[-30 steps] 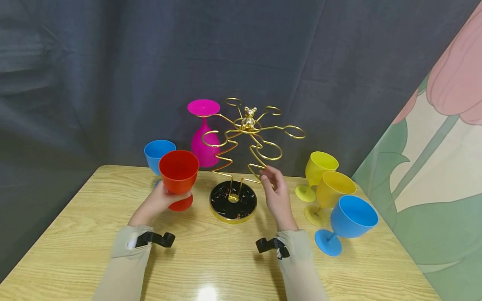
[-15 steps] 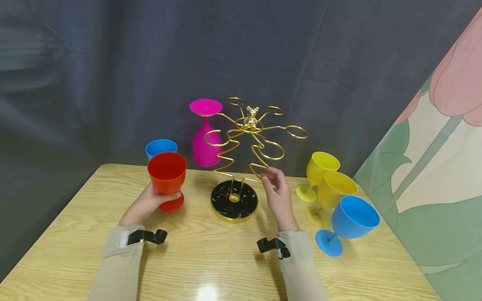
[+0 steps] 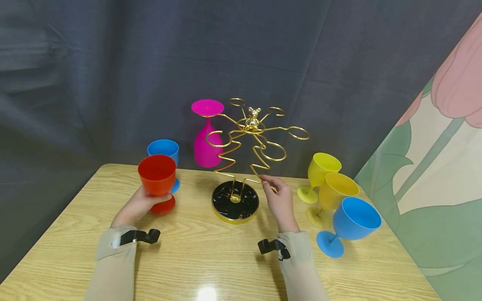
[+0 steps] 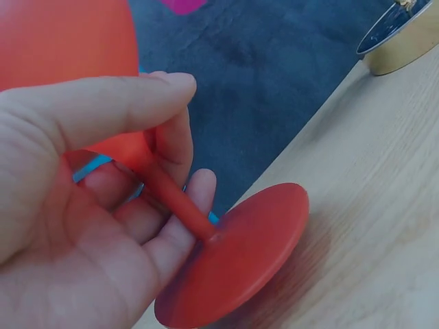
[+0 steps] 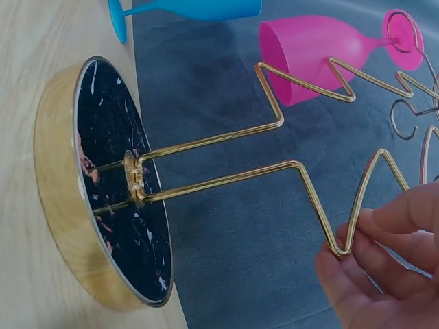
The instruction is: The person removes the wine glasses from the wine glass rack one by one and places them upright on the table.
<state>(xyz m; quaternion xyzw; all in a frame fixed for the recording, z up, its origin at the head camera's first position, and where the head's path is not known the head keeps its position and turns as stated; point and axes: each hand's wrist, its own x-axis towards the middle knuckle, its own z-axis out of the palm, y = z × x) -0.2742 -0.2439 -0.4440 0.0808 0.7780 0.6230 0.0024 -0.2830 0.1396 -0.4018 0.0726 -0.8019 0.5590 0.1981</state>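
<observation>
My left hand (image 3: 137,205) holds a red plastic goblet (image 3: 157,173) upright by its stem. In the left wrist view the fingers curl round the stem, and the thumb crosses just under the bowl; the round foot (image 4: 240,264) is close over the table. With thumb and fingers, my right hand (image 3: 279,205) pinches a lower zigzag bend of a gold wire goblet rack (image 5: 302,168). The rack has a black marbled round base (image 3: 235,202) and a small gold bear (image 3: 252,119) on top. From its left ring a magenta goblet (image 3: 207,146) hangs upside down by its foot.
A blue goblet (image 3: 163,147) stands behind the red one, partly hidden. To the right of the rack stand a lime-yellow goblet (image 3: 324,167), an amber-yellow goblet (image 3: 339,190) and another blue goblet (image 3: 355,219). A dark curtain (image 3: 241,50) hangs behind the wooden table (image 3: 226,263).
My left hand has moved left with the red goblet, uncovering more of the blue one behind it. My right hand has slid slightly down the rack's wire.
</observation>
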